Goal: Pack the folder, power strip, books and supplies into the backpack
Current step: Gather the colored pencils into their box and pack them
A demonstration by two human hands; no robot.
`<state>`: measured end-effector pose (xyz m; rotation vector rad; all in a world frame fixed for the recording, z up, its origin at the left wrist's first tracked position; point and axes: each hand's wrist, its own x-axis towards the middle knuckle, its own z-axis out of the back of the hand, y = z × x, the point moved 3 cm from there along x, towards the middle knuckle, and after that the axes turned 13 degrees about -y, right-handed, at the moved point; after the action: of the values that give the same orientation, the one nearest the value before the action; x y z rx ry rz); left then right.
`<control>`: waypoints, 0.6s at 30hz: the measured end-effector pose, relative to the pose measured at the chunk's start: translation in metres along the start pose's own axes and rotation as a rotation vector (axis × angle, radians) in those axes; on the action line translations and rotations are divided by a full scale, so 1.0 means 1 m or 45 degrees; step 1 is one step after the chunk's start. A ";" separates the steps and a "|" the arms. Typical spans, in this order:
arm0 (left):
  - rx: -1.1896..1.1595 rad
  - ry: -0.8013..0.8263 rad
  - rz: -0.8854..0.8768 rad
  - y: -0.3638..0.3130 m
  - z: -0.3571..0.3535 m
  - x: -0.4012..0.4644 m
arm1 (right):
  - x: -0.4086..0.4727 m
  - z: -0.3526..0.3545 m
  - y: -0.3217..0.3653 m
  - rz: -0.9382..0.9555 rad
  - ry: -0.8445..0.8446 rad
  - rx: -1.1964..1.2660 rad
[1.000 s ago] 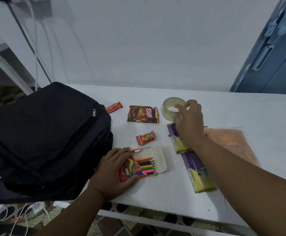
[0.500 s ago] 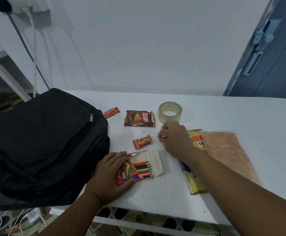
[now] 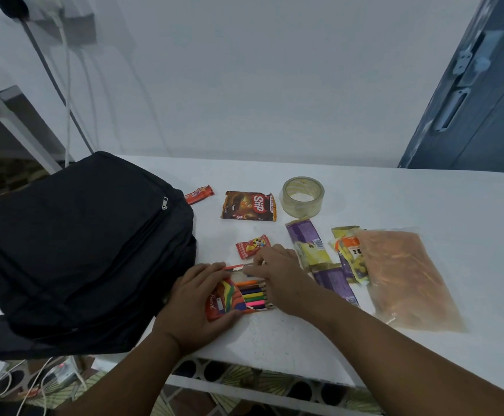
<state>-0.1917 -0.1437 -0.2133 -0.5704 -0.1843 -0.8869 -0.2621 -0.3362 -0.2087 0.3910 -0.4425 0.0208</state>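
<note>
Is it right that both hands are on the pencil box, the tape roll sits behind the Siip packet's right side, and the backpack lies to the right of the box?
Not quite. The head view shows the backpack left of the pencil box, not right. The rest holds: left hand and right hand are on the box, and the tape roll sits behind and right of the Siip packet.

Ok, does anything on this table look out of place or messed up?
Mainly the colored pencil box: its flap is open and the pencils show, with the left hand holding it and the right hand at the flap. The backpack looks zipped shut, with the snack packets and tape roll loose on the table.
</note>
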 end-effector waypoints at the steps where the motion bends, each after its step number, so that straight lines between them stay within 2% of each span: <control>1: 0.000 0.001 -0.007 -0.001 0.000 0.001 | 0.001 0.001 0.001 0.019 0.018 -0.028; 3: -0.003 0.001 -0.011 -0.001 -0.001 0.001 | 0.003 0.004 0.005 0.016 0.023 -0.038; 8: -0.012 -0.027 -0.007 -0.001 -0.001 0.000 | -0.007 0.006 0.011 -0.095 -0.045 0.341; 10: -0.014 -0.026 0.006 0.000 -0.002 -0.001 | -0.010 0.008 0.006 -0.122 -0.197 0.394; 12: -0.019 -0.016 0.037 0.000 -0.002 -0.001 | -0.011 0.012 0.000 -0.180 -0.388 0.277; 13: -0.025 -0.011 0.052 0.001 -0.002 -0.001 | -0.012 0.011 -0.002 -0.225 -0.405 0.185; 15: -0.034 -0.006 0.064 0.002 -0.002 -0.001 | -0.014 0.009 0.000 -0.234 -0.346 0.063; 18: -0.027 -0.012 0.055 0.002 -0.002 -0.001 | -0.016 0.004 0.008 -0.172 -0.284 0.126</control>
<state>-0.1909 -0.1428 -0.2166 -0.5962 -0.1705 -0.8452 -0.2792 -0.3296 -0.2092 0.5227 -0.6356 -0.1336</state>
